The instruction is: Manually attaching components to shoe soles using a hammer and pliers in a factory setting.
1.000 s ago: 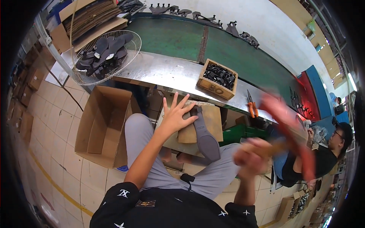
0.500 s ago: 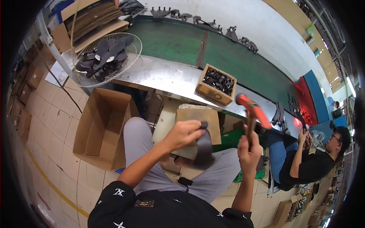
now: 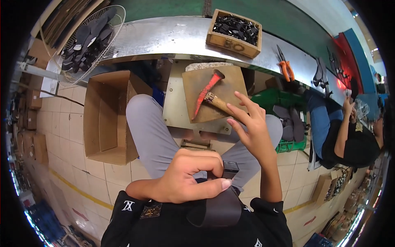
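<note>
My left hand (image 3: 193,175) is closed on a dark strap-like piece (image 3: 222,210), held close to my body. A small black block (image 3: 230,166) sticks up at its end beside my fingertips, and the wide flap hangs below my thumb. A hammer (image 3: 208,94) with a red head and wooden handle lies on a tan square board (image 3: 193,80) in front of me. Over the end of its handle, my right hand (image 3: 251,125) is open with fingers spread. Whether a fingertip touches the handle, I cannot tell.
On the metal bench (image 3: 164,37) are a wooden box (image 3: 234,46) of small black parts, orange-handled pliers (image 3: 284,68) and a wire basket (image 3: 117,31) of dark pieces. A cardboard box (image 3: 103,119) stands left, a green basket (image 3: 298,146) right. A co-worker (image 3: 349,140) sits far right.
The hammer, held up in my right hand before, now lies on the board and my fingers have opened. My left hand has brought the strap-like piece toward my body. The view has shifted.
</note>
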{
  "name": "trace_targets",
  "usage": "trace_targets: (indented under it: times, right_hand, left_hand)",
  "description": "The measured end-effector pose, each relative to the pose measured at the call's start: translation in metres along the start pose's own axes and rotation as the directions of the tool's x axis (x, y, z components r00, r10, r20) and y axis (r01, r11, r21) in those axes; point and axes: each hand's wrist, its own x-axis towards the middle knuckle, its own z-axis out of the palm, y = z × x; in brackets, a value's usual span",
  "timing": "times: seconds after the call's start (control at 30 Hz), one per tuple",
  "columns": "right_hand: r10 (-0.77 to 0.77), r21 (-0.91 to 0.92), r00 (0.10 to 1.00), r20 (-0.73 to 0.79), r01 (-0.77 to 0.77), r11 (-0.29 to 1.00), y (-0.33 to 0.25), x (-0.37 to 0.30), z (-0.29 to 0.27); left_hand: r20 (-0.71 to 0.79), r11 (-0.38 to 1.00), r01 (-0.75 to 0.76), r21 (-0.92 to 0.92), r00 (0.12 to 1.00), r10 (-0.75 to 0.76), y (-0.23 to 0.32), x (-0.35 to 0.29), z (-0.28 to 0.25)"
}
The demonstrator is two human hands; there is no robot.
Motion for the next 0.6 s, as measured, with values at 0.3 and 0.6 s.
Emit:
trace_targets:
  times: [0.3,0.6]
  right_hand:
    - [-0.027,0.884,0.998,-0.060,0.065,0.463,-0.029,-0.024,-0.027]
    - [0.091,0.856,0.936,0.339,-0.347,0.383,0.006,-0.081,-0.041]
  left_hand:
    - [0.043,0.998,0.064,0.005,0.997,-0.064,-0.009,0.014,0.004]
    - [-0.254,0.698,-0.132,0.704,0.871,0.421,-0.042,0.090,0.037]
